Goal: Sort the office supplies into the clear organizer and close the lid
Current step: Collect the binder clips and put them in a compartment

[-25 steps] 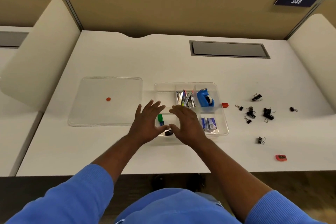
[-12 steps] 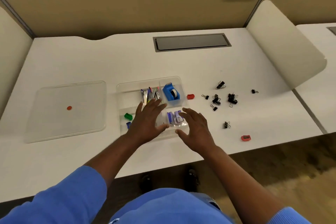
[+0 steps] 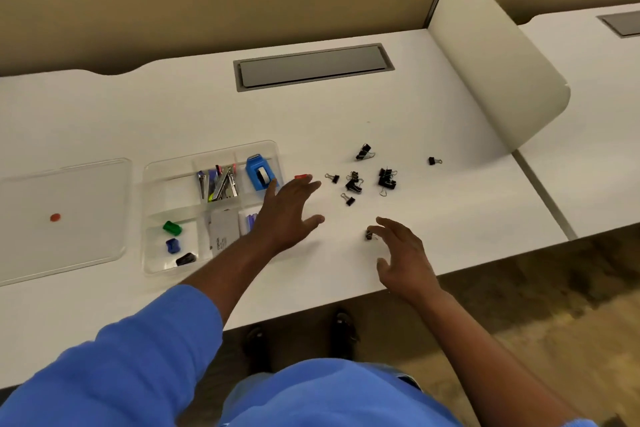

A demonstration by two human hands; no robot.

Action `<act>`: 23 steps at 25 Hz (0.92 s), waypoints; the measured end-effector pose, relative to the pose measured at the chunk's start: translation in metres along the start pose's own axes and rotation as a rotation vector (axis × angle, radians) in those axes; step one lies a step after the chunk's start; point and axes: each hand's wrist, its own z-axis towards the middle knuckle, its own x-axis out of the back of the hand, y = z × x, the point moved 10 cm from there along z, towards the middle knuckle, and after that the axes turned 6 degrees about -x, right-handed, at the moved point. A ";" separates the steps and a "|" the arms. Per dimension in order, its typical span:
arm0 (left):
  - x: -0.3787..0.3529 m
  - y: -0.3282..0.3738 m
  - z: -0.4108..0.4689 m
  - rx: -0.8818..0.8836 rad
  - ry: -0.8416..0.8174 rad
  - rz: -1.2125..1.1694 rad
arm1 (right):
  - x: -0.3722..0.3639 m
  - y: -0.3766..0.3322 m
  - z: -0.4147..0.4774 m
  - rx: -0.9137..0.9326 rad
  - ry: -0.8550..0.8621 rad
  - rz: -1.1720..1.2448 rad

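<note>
On the far left of the white desk the clear lid is lying flat, off the box, with a small red dot showing on it. Just beside it the clear organizer is sitting open and already holding a good share of the supplies: three small sharpeners in green, blue and black in the front left compartment, a white card next to them, a bundle of metal tools and markers at the back, and a blue tape dispenser in the back right compartment. The left hand is reaching out past the organizer's right edge, fingers spread and empty, its fingertips lying close to a small red piece. Further right, a cluster of black binder clips is waiting loose on the desk, with one stray clip well apart. The right hand is hovering open, fingertips just touching a single clip near the front edge, not yet pinching it. Judging by this, sorting is roughly half done; the clips and the red piece are remaining, then the lid
</note>
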 end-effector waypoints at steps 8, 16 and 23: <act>-0.024 -0.029 0.066 0.061 -0.149 0.232 | 0.002 0.066 -0.003 -0.077 -0.026 0.036; -0.038 -0.037 0.093 0.081 -0.188 0.408 | 0.017 0.078 0.007 -0.098 0.041 0.032; -0.032 -0.025 0.093 0.046 -0.098 0.290 | 0.014 0.063 0.014 -0.005 0.029 -0.042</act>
